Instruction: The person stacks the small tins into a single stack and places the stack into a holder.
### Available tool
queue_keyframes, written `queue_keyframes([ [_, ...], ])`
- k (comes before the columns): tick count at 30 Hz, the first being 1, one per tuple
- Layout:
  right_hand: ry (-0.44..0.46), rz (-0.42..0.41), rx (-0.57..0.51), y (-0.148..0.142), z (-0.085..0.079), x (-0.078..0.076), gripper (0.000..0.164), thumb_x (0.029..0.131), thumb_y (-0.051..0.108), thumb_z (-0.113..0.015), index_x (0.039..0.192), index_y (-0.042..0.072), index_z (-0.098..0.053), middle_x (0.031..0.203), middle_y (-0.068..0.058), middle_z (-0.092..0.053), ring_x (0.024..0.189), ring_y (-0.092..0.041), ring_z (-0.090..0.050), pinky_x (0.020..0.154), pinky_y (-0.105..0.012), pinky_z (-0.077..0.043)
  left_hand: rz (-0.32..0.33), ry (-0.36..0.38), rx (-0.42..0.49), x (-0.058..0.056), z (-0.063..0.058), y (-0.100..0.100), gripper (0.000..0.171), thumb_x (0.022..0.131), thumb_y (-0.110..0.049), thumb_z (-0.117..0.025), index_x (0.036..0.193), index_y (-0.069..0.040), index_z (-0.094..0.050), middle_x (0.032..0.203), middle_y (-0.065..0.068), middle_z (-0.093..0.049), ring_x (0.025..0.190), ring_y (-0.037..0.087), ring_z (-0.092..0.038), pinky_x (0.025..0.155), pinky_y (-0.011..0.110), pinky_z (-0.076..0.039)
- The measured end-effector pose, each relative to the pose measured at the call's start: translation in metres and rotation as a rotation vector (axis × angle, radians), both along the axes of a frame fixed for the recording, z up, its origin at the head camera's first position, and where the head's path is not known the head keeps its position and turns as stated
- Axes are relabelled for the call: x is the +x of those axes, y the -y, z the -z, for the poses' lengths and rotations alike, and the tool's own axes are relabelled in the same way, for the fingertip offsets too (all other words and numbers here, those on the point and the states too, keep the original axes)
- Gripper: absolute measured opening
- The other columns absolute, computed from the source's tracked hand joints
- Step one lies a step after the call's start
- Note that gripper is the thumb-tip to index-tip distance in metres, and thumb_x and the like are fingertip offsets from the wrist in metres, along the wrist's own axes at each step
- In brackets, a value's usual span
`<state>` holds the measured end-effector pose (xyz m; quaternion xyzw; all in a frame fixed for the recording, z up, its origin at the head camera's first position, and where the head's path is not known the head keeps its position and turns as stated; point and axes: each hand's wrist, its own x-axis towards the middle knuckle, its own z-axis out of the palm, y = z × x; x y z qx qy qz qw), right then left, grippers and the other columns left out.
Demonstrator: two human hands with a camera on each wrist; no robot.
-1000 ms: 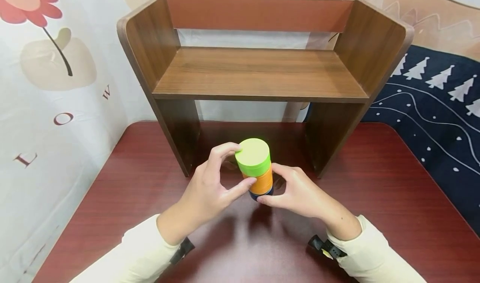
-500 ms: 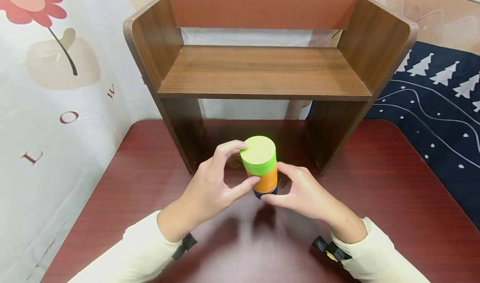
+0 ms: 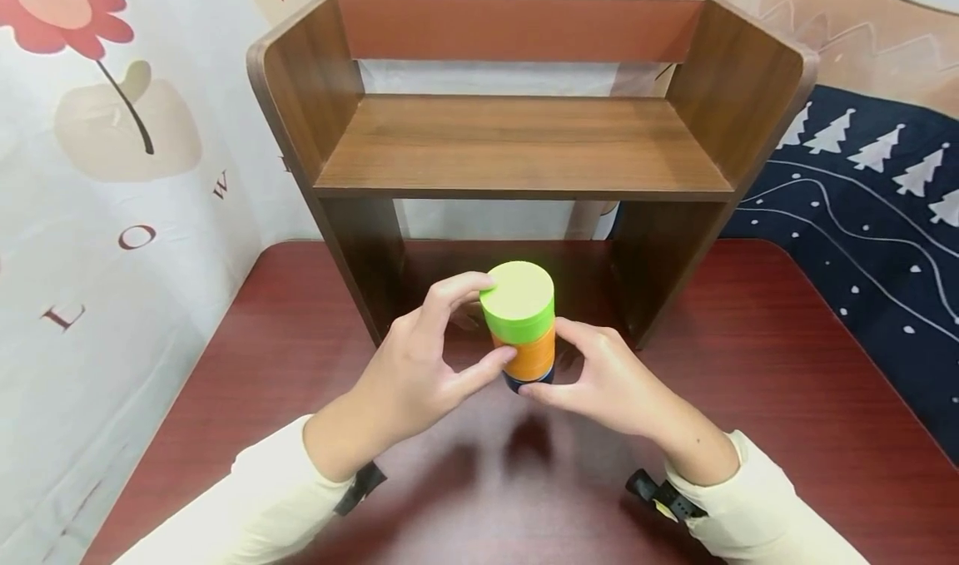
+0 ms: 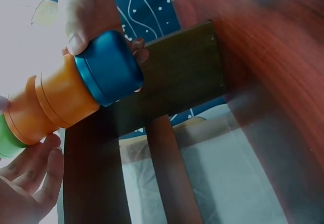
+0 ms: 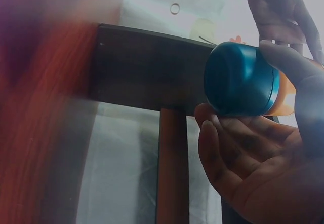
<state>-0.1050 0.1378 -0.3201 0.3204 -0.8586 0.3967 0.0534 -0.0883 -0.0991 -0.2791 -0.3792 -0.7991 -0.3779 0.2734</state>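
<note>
A cylindrical container (image 3: 534, 355) is held above the table, its round lime-green top (image 3: 517, 294) facing up, with an orange middle and a dark blue bottom (image 4: 109, 69). My left hand (image 3: 416, 367) grips its upper part from the left, forefinger at the green top and thumb on the orange section. From the right, my right hand (image 3: 605, 375) holds the lower part. Its thumb lies by the blue bottom, and its other fingers go behind the container. In the right wrist view, the blue bottom (image 5: 240, 79) sits between the right thumb and fingers.
A brown wooden shelf unit (image 3: 524, 145) stands at the back of the reddish table (image 3: 225, 365), just beyond the hands. A white printed curtain (image 3: 180, 240) hangs at the left, and a navy one with tree shapes (image 3: 847, 232) at the right.
Both hands have raised the container slightly, and its shadow on the table lies farther from it. The grip of each hand looks the same. The head view has shifted a little.
</note>
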Motion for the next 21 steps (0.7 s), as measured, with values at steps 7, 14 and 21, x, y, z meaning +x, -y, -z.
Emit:
queue_keyframes([
  [7,-0.046,0.018,0.013,0.003,-0.008,-0.002,0.047,0.072,0.033,-0.090,0.112,0.021,-0.068,0.099,0.018,-0.070,0.092,-0.001,-0.064,0.086,-0.028,-0.052,0.024,0.034,0.049,-0.003,-0.008,0.003,0.069,0.080,-0.012,-0.083,0.134,-0.001,-0.042,0.121,0.010,-0.068,0.110,0.019,-0.068,0.090,0.029,-0.054],
  [14,-0.090,0.027,0.001,0.005,-0.018,-0.005,0.048,0.072,0.033,-0.090,0.112,0.020,-0.068,0.100,0.016,-0.070,0.093,-0.001,-0.065,0.090,-0.029,-0.052,0.084,0.036,0.102,-0.007,-0.020,0.000,0.072,0.079,-0.008,-0.083,0.135,0.001,-0.039,0.126,0.013,-0.065,0.106,0.021,-0.070,0.087,0.030,-0.056],
  [21,-0.104,0.040,-0.002,0.004,-0.026,-0.007,0.048,0.072,0.032,-0.090,0.113,0.020,-0.068,0.100,0.015,-0.071,0.093,-0.001,-0.065,0.088,-0.031,-0.053,0.083,0.034,0.093,-0.011,-0.029,-0.001,0.070,0.081,-0.009,-0.081,0.135,0.000,-0.038,0.123,0.011,-0.066,0.108,0.019,-0.068,0.087,0.034,-0.056],
])
